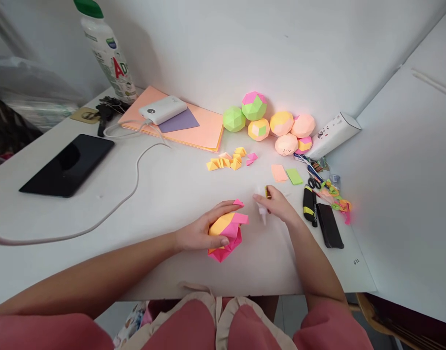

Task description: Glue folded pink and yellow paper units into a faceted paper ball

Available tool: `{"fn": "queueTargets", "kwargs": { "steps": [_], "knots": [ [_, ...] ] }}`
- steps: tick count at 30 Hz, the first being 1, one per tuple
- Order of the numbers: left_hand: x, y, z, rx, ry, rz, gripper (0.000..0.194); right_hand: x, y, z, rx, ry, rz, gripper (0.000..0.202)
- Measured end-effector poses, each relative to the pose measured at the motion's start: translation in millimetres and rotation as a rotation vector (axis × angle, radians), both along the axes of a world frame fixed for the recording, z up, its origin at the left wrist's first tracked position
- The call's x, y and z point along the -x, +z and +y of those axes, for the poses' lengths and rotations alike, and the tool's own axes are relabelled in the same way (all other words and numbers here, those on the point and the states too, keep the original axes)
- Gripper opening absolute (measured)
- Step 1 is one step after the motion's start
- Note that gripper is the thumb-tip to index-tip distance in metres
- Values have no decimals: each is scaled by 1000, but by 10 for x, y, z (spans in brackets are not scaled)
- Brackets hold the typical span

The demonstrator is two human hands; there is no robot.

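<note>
My left hand (201, 231) is wrapped around a partly built folded-paper ball (226, 236) in orange and pink, close to the table's front edge. Pink flaps stick out on its right side. Between the fingers of my right hand (276, 200) is a small white glue bottle (262, 212), its nozzle pointing down, a little to the right of the ball and apart from it. Farther back lie several folded orange paper pieces (224, 163) and some pink folded pieces (251, 158). Pink and green paper squares (294, 176) rest beyond my right hand.
Several finished paper balls (255, 106) stand along the wall. On the left are a black tablet (67, 165), a power bank (162, 110) with a white cable (137, 175), paper sheets (204, 131) and a tall bottle (108, 56). Scissors (313, 183), a cutter (309, 204) and a black case (330, 226) lie right.
</note>
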State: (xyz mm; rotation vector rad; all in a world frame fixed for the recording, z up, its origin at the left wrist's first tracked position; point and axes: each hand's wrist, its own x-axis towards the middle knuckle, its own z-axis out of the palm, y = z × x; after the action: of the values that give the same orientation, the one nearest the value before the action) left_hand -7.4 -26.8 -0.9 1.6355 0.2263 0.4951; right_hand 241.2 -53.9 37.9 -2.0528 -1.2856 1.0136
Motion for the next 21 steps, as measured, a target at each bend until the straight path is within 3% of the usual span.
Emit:
{"fn": "queueTargets", "kwargs": {
  "steps": [2, 5, 7, 9, 11, 13, 15, 21],
  "knots": [
    [-6, -6, -5, -18, 14, -22, 70, 18, -87, -1, -6, 60, -253, 38],
    [-12, -17, -9, -29, 39, -47, 70, 75, -134, -10, -16, 130, -444, 36],
    [-13, -24, -10, -21, 59, -50, 70, 129, -103, -41, -176, 116, -527, 34],
    [-14, -31, -12, -13, 79, -43, 70, 211, -39, -95, -448, 93, -553, 29],
    [-18, -38, -17, -3, 91, -42, 71, 327, 27, -159, -663, 114, -455, 18],
    [-28, -45, -24, 24, 87, -69, 72, 455, 68, -213, -702, 185, -244, 12],
    [-39, -51, -31, 53, 74, -116, 71, 554, 74, -246, -640, 210, -24, 10],
    [-46, -58, -33, 62, 40, -193, 69, 521, 20, -226, -271, 50, 417, 19]
  ]
}}
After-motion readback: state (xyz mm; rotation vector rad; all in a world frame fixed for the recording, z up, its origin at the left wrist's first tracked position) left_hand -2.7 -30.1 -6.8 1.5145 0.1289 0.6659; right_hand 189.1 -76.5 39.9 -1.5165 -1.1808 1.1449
